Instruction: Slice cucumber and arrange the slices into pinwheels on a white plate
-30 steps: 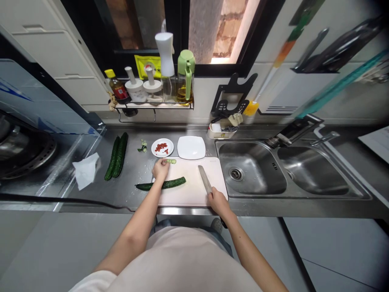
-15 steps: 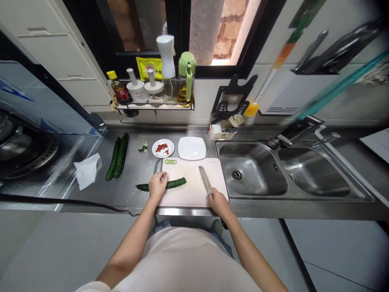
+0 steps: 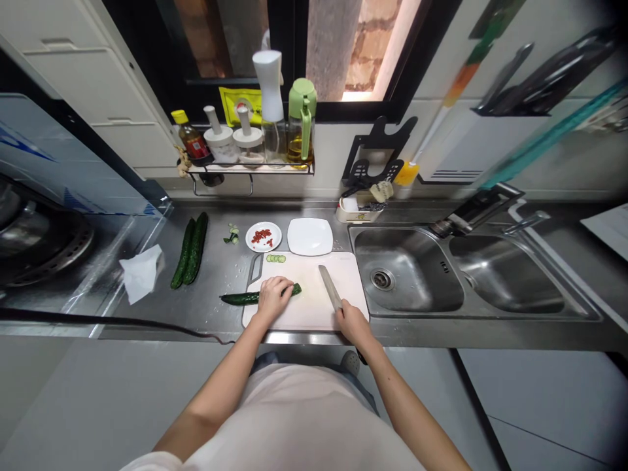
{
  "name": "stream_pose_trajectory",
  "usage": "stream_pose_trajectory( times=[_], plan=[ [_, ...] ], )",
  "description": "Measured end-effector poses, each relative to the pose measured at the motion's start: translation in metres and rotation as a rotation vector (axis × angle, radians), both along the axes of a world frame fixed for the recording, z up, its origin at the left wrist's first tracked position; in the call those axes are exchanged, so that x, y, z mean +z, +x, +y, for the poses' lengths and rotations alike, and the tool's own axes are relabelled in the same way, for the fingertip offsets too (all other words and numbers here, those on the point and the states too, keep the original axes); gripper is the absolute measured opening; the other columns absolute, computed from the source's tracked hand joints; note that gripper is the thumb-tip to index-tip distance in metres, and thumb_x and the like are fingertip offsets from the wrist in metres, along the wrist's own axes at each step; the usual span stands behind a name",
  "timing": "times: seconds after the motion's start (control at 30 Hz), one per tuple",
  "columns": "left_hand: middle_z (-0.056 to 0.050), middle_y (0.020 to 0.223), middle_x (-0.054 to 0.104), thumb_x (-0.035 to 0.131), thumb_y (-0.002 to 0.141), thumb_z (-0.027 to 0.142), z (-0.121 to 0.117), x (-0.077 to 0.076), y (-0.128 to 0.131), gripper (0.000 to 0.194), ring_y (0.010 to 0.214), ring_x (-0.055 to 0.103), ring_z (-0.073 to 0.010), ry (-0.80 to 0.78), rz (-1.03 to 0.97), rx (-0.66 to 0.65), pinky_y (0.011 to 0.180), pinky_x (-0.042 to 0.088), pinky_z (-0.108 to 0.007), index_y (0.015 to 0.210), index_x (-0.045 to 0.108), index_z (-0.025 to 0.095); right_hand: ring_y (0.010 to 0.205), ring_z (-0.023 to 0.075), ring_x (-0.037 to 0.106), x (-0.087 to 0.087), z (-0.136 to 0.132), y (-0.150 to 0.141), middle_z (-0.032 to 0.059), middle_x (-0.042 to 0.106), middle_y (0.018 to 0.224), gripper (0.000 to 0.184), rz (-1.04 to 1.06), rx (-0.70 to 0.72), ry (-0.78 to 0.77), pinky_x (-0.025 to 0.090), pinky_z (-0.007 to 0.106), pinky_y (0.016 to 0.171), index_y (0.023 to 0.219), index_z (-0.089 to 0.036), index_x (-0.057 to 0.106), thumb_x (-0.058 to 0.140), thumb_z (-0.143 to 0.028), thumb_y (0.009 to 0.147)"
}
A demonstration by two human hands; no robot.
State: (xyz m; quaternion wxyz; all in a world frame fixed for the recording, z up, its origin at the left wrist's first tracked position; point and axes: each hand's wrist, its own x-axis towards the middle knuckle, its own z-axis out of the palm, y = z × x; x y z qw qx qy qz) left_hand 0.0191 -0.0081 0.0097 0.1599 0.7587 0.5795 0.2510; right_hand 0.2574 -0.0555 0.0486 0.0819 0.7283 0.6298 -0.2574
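A dark green cucumber [image 3: 240, 299] lies across the left part of the white cutting board [image 3: 314, 314], its thin tip sticking out past the board's left edge. Over its right portion, close to the cut end, my left hand [image 3: 273, 297] is closed around it. My right hand [image 3: 352, 320] grips the handle of a kitchen knife [image 3: 330, 286], whose blade rests over the right half of the board and points away from me. Several thin cucumber slices [image 3: 275, 259] sit in a row at the board's upper left.
Behind the board stand a small plate [image 3: 252, 244] of chopped red pieces and a white square plate [image 3: 310, 237]. Two whole cucumbers [image 3: 190, 252], green scraps [image 3: 231, 234] and a crumpled tissue [image 3: 141, 273] lie leftward. A double sink [image 3: 412, 278] adjoins on the right; a condiment rack [image 3: 252, 169] hangs behind.
My left hand has slid right along the cucumber, from its middle to near the cut end. The knife in my right hand has barely moved.
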Motion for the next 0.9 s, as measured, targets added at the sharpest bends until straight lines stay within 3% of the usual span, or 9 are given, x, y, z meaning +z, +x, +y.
stream_pose_trajectory(
  times=[0.27,0.5,0.9],
  plan=[
    [-0.002,0.097,0.07,0.053,0.091,0.035,-0.002,-0.01,0.005,0.021,0.09,0.059,-0.0162,-0.004,0.047,-0.042,0.08,0.039,-0.031,0.097,0.072,0.028,0.084,0.0186,0.062,0.024,0.002,-0.027,0.0101,0.067,0.094,0.02,0.081,0.106,0.002,0.024,0.026,0.06,0.104,-0.017,0.051,0.034,-0.023,0.096],
    [-0.002,0.096,0.069,0.052,0.092,0.036,-0.001,-0.019,0.004,0.023,0.088,0.057,-0.0154,0.027,0.074,-0.051,0.078,0.04,-0.028,0.1,0.072,0.029,0.088,0.021,0.063,0.03,0.005,-0.045,0.0125,0.067,0.098,0.022,0.079,0.169,-0.027,0.029,0.027,0.063,0.108,-0.016,0.052,0.036,-0.022,0.094],
    [-0.003,0.098,0.068,0.049,0.092,0.036,0.001,-0.009,0.005,0.026,0.09,0.056,-0.0162,-0.058,0.105,-0.041,0.076,0.042,-0.028,0.104,0.071,0.03,0.089,0.0208,0.063,0.033,0.009,-0.051,0.0136,0.067,0.099,0.023,0.102,0.188,-0.03,0.034,0.026,0.067,0.11,-0.015,0.052,0.036,-0.02,0.094]
  ],
)
